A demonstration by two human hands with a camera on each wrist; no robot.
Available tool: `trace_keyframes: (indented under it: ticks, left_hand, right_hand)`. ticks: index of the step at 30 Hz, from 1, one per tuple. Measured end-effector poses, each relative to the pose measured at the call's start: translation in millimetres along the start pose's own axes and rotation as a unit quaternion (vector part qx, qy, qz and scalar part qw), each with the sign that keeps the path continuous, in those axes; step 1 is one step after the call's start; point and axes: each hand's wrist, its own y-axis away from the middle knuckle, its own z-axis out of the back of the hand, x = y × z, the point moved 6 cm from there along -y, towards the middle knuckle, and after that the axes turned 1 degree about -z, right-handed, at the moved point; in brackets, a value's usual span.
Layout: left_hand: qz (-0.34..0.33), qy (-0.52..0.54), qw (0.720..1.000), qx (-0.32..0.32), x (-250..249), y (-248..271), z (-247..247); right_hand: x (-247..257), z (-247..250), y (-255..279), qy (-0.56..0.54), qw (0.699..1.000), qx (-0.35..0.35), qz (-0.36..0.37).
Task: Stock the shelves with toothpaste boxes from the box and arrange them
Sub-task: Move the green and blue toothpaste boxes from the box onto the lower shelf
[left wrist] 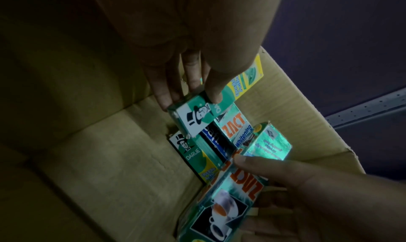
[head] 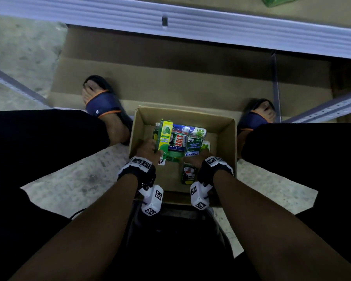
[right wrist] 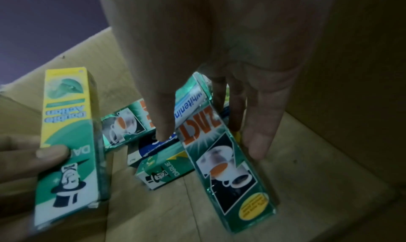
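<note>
An open cardboard box (head: 182, 114) stands on the floor between my legs and holds several toothpaste boxes. My left hand (head: 150, 149) pinches a yellow-green Darlie box (head: 165, 136) by its lower end, tilted up off the pile; the left wrist view shows the thumb and fingers (left wrist: 167, 99) on that Darlie box (left wrist: 197, 119). My right hand (head: 199, 159) grips a green Zact box (head: 188, 172) near the box's near wall. In the right wrist view the thumb and fingers (right wrist: 257, 141) straddle the Zact box (right wrist: 222, 159). A second Zact box (right wrist: 125, 124), a blue box (right wrist: 153, 148) and another Darlie box (right wrist: 162, 172) lie underneath.
A white shelf edge (head: 190, 23) runs across the top, with flattened cardboard (head: 170, 82) on the level below it. Grey shelf uprights (head: 276, 88) stand at the right and left. My sandalled feet (head: 103, 102) flank the box on the concrete floor.
</note>
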Motion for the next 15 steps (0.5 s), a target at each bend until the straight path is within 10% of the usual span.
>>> trace_keyframes:
  ticks: [11, 15]
  left_hand:
    - [0.017, -0.009, 1.0, 0.019, -0.9, -2.1, 2.0]
    - [0.014, 0.006, 1.0, 0.026, -1.1, -1.8, 0.4]
  right_hand:
    - [-15.7, -14.2, -8.8, -0.04, 0.997, -0.036, -0.054]
    - [-1.6, 0.2, 0.3, -0.051, 0.995, -0.082, 0.025]
